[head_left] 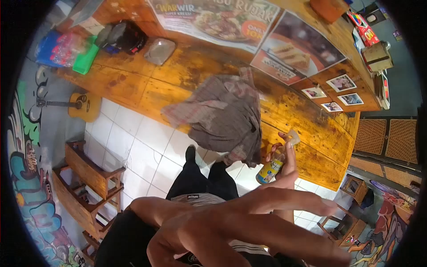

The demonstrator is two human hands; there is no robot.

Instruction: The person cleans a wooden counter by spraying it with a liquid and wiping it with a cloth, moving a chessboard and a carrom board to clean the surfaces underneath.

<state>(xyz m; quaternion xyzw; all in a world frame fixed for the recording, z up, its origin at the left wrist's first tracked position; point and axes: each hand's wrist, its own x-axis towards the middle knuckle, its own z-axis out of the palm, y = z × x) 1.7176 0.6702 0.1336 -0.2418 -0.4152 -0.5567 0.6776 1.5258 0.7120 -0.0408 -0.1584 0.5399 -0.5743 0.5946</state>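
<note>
Close to the camera, my left hand [209,227] reaches across my body with its fingers stretched out and apart, holding nothing. My right hand [289,162] is wrapped round a small spray bottle [270,170] with a yellow and blue label, by the table's front edge. The bottle's pale nozzle [292,138] shows above the fingers. To the left of the bottle, a crumpled grey-brown checked garment or cloth [222,115] lies on the wooden table [307,120], part of it drooping over the front edge.
At the table's far left are a green container [85,57], a black bag-like item [125,36] and a clear packet [160,51]. A guitar [84,107] leans by the left wall. Wooden chairs [89,178] stand behind on the left. Posters [222,22] line the table's back panel.
</note>
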